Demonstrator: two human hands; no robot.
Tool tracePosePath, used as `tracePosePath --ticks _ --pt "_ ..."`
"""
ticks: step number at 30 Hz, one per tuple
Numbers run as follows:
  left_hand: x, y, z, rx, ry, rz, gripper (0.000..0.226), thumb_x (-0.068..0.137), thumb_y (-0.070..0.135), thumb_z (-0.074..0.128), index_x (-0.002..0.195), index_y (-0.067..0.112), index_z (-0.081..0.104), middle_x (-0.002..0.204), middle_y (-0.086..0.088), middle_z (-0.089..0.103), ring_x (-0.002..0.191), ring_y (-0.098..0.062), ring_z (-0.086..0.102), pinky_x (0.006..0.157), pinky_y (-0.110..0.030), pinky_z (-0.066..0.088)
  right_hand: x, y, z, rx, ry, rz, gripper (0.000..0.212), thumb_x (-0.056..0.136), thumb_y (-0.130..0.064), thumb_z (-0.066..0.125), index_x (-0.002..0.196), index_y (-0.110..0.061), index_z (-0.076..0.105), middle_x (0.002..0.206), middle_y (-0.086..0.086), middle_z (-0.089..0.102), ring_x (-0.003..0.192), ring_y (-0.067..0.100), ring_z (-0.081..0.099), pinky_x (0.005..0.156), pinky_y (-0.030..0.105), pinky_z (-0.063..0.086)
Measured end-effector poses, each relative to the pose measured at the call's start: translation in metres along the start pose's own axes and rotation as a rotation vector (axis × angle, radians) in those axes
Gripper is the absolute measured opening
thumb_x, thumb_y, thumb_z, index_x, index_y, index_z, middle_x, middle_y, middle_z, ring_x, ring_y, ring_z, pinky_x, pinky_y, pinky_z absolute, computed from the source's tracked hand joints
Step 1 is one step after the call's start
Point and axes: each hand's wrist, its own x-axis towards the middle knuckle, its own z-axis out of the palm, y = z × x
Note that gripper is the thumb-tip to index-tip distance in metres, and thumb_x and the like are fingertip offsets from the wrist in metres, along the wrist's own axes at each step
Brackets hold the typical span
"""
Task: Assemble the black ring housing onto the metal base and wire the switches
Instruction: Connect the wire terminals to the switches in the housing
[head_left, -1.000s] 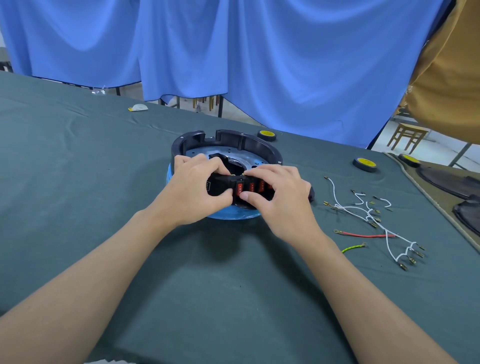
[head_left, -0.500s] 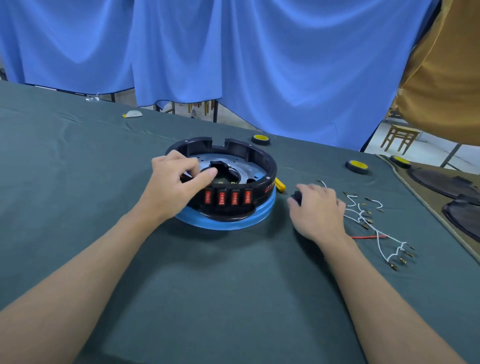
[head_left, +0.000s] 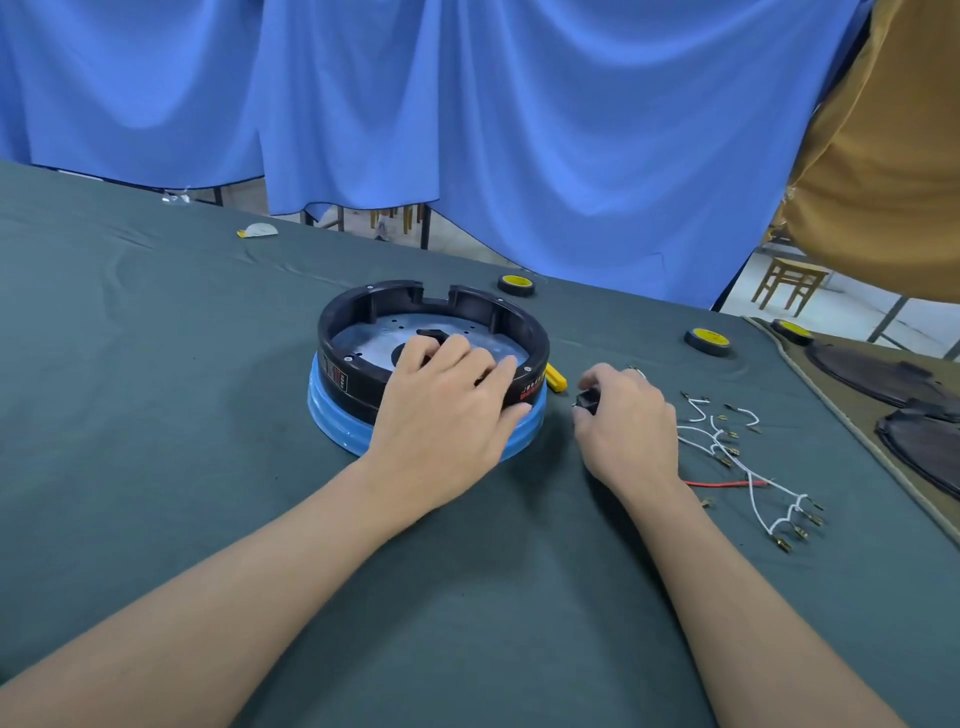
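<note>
Green tablecloth (head_left: 156, 389): left hand (head_left: 447, 415) grips the black ring housing (head_left: 335, 340) by its rim, right hand (head_left: 631, 423) pinches a small black part (head_left: 587, 401) near the wires (head_left: 724, 441).

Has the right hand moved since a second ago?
Yes. The right hand moved right, off the black ring housing, to beside the white wires, gripping a small black part.

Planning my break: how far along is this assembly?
Done: the black ring housing sits on the metal base. In hand: the left hand holds its near rim, while the right hand pinches a small black part beside it. Left: wiring, since the white wires and red wire lie loose on the cloth.
</note>
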Motion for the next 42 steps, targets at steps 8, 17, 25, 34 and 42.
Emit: tracePosePath --ticks 8,17,25,34,42 --pt "0.000 -0.052 -0.017 -0.566 -0.078 -0.063 0.022 0.084 0.031 0.075 0.105 0.037 0.073 0.091 0.020 0.060 0.105 0.007 0.046 0.094 -0.019 0.017 0.000 -0.001 0.001 0.307 0.064 0.083 0.016 0.084 -0.020 0.068 0.099 -0.021 0.065 0.097 0.002 0.064 0.091 0.021 0.059 0.078 0.027 0.040" --pt "0.018 -0.008 -0.011 -0.068 -0.088 -0.084 0.048 0.094 0.056 0.032 0.098 0.019 0.063 0.093 0.004 0.067 0.092 -0.023 0.058 0.084 -0.038 0.036 0.000 -0.013 0.008 0.438 0.055 0.066 0.016 0.084 -0.022 0.069 0.099 -0.024 0.064 0.095 -0.001 0.064 0.089 0.018 0.057 0.079 0.025 0.038" --pt "0.010 -0.017 0.007 -0.146 0.135 -0.007 0.031 0.093 0.033 0.054 0.079 0.018 0.076 0.054 -0.002 0.059 0.056 -0.027 0.055 0.060 -0.032 0.039 0.000 -0.012 0.009 0.465 0.109 0.038 0.017 0.084 -0.020 0.069 0.100 -0.021 0.065 0.094 0.000 0.064 0.083 0.012 0.055 0.072 0.017 0.031" --pt "0.007 -0.057 -0.005 -0.271 0.196 -0.414 0.053 0.096 0.041 0.038 0.054 0.009 0.049 0.049 -0.002 0.048 0.063 -0.032 0.050 0.070 -0.040 0.039 -0.002 -0.012 0.003 0.564 0.165 0.088 0.018 0.086 -0.023 0.070 0.102 -0.018 0.065 0.094 -0.001 0.063 0.089 0.016 0.059 0.081 0.021 0.039" --pt "0.010 0.010 0.009 0.016 0.105 -0.079 0.057 0.096 0.050 0.041 0.126 0.007 0.063 0.092 -0.004 0.068 0.083 -0.024 0.065 0.069 -0.037 0.042 -0.004 -0.015 -0.002 0.588 0.170 0.017 0.024 0.083 -0.016 0.073 0.106 -0.017 0.066 0.095 0.001 0.060 0.087 0.016 0.062 0.089 0.035 0.049"
